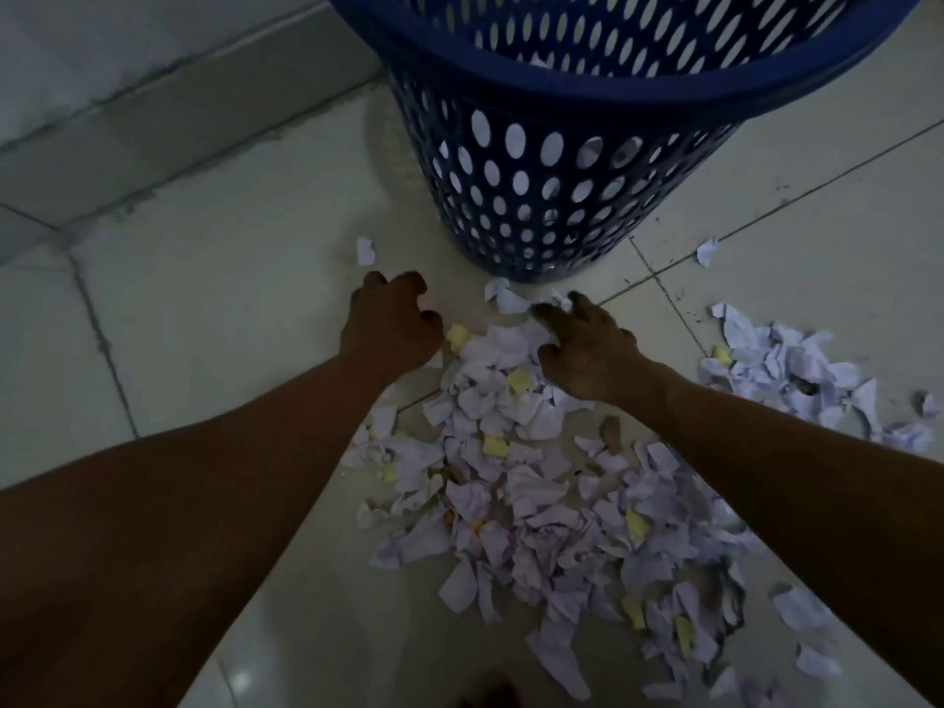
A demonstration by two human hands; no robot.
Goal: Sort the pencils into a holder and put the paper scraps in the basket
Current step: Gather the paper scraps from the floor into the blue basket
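Observation:
A dark blue perforated basket (557, 196) stands on the tiled floor at top centre, with some paper visible through its holes. In front of it lies a big pile of white and yellow paper scraps (536, 482). My left hand (393, 324) hovers at the pile's far left edge, fingers curled and apart, nothing in it. My right hand (587, 350) rests palm-down on the pile's far end, fingers spread over the scraps. No pencils or holder are in view.
A second heap of scraps (797, 370) lies to the right. Single scraps sit near the basket's base (365, 250) and to its right (707, 251). A wall and skirting (153, 120) run along the upper left.

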